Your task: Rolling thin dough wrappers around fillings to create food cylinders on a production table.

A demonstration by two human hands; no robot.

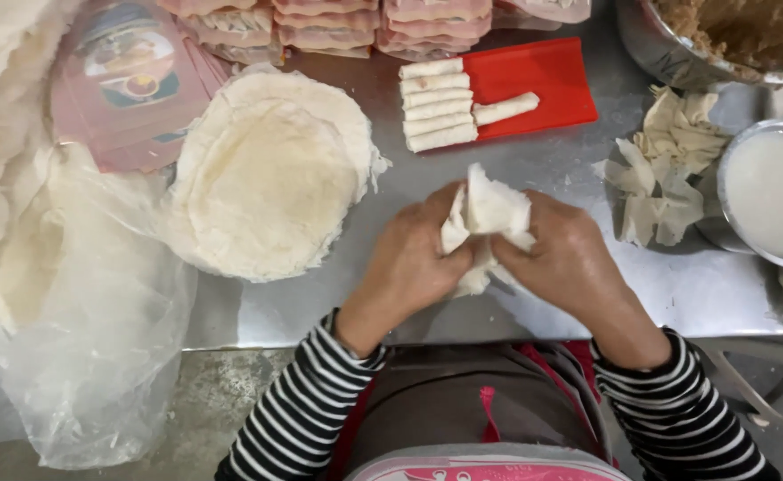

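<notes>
Pinched between left hand (414, 258) and right hand (562, 258), fingers pressed onto a crumpled white wrapper (489, 218) above the metal table (552, 169); long axis upright, pointing away. Nearby: wrapper stack (271, 178), finished rolls (436, 105) (on red tray (547, 80)), unobstructed.

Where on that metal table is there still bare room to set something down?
Bare table lies between the red tray, the hands and the wrapper scraps. Another patch sits in front of the round wrapper stack, near the table's edge. The left side and far edge are crowded.
</notes>
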